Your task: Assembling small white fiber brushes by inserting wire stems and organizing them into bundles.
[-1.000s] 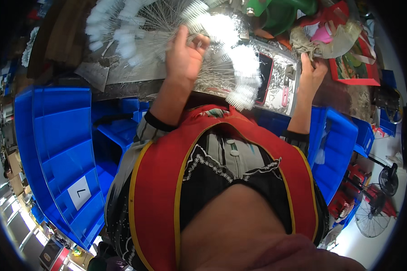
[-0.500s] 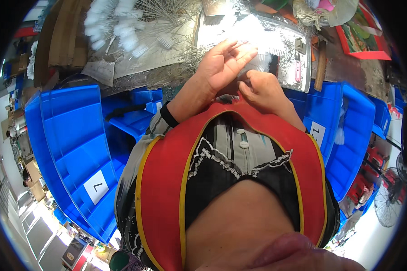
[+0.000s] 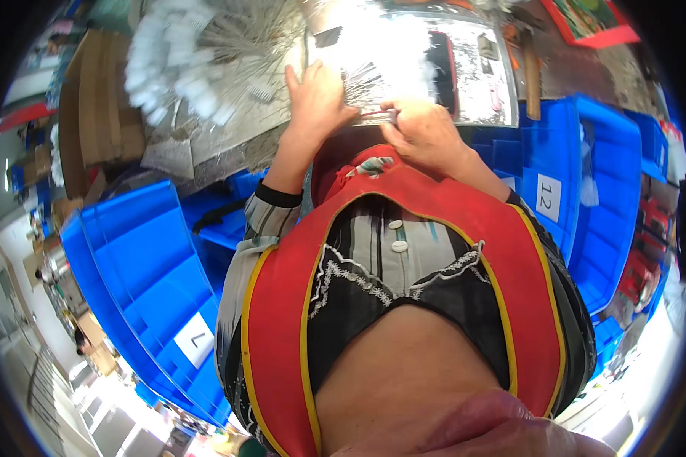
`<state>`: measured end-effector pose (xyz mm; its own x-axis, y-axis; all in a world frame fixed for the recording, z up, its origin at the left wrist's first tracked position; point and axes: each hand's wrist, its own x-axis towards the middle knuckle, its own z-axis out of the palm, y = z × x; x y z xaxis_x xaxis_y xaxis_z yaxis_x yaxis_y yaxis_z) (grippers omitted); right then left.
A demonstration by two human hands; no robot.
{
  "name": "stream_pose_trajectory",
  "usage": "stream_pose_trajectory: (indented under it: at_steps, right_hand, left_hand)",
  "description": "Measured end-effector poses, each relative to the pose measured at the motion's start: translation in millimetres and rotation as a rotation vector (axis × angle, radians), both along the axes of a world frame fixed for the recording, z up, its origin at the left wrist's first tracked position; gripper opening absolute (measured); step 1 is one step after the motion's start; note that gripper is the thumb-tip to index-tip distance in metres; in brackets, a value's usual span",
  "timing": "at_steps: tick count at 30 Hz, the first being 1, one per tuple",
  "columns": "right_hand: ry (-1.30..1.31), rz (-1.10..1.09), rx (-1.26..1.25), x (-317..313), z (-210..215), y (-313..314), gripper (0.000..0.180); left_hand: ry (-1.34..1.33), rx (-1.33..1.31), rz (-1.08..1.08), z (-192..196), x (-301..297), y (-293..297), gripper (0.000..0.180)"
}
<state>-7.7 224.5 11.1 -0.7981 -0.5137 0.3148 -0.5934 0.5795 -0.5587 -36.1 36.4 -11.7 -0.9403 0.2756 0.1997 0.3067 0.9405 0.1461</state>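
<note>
Fanned wire stems lie just right of the loosely spread left hand's grip, ahead-left of the right hand's curled grip, whose hold I cannot tell.

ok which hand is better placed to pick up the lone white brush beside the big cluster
Left, I'd judge: the left hand is close beside the lone white brush, while the right hand is farther away, beyond the left.
</note>
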Motion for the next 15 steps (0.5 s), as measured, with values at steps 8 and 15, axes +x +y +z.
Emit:
stream_pose_trajectory:
  at_steps: [8,15]
  right_hand:
    - [0.143,0.069,-0.389,9.4,-9.0,5.2,0.007]
    - [0.053,0.143,-0.516,21.0,15.4,19.1,0.009]
  left_hand:
    - [-0.031,0.187,-0.019,-3.2,3.9,-7.6,0.043]
    - [0.052,0.505,0.259,30.9,31.3,-46.3,0.046]
